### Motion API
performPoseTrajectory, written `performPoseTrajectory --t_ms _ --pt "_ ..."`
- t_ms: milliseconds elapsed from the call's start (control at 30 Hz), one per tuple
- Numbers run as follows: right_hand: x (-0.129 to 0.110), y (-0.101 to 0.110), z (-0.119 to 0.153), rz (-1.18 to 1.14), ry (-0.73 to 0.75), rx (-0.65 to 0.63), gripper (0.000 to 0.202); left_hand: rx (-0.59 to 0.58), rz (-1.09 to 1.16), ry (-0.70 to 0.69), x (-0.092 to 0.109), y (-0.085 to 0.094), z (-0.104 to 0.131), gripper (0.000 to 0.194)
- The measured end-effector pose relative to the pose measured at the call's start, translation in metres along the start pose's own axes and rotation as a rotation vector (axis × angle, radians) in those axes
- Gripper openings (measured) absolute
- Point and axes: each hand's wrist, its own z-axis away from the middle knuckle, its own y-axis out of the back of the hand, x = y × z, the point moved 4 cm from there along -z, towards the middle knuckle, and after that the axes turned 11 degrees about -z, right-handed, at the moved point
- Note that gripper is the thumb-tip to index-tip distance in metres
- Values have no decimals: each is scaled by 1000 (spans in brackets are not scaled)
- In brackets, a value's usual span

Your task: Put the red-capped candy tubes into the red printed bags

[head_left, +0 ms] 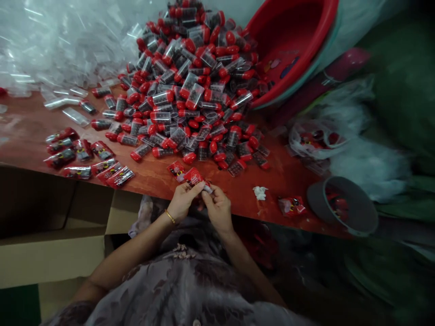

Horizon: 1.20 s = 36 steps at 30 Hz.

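Note:
Close to the table's front edge, my left hand [185, 199] and my right hand [217, 206] meet, fingers pinched around a small red printed packet [194, 175]. A pale, shiny end of it shows between the fingertips; its contents are partly hidden. Touching or just behind it lies another red packet [176, 169]. Beyond the hands rises a big heap of clear tubes with red caps [180, 99] and dark contents. Off to the left, several filled red packets [83, 149] lie in a loose group.
A red basin [288, 54] leans at the back right. Front right are a grey bowl [353, 203] with red pieces, a flat red packet [291, 205] and small white pieces [260, 193]. Clear empty tubes [74, 50] fill the back left. A cardboard box [50, 253] stands below the edge.

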Motion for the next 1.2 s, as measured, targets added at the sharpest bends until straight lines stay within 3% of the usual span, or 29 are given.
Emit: performPoseTrajectory --t_ms 133,300,433,533,700,767,900,1033,1133,1200 --pt "-1 3 -6 51 -14 -106 25 85 96 13 4 10 2 41" --pt "7 -3 -14 40 -15 -47 22 57 114 44 2 13 5 46" --pt "13 -18 -22 7 -42 -23 27 127 129 30 7 26 5 47" --pt "15 -23 -23 70 -6 -6 29 291 198 -17 23 58 6 44" --pt "17 -16 -15 249 133 -61 22 671 341 -71 56 152 22 22" --pt "19 -14 -12 304 180 -101 21 806 420 -131 67 188 36 18" --pt "23 -14 -13 351 234 -125 20 1135 464 -293 77 247 77 26" --pt "27 -15 -14 353 256 -119 20 1295 245 -237 75 280 104 29" --pt "29 -15 -13 367 273 -101 20 1383 -40 -146 80 283 103 45" --pt "30 -15 -13 397 293 -100 19 1409 -301 -191 91 277 90 56"
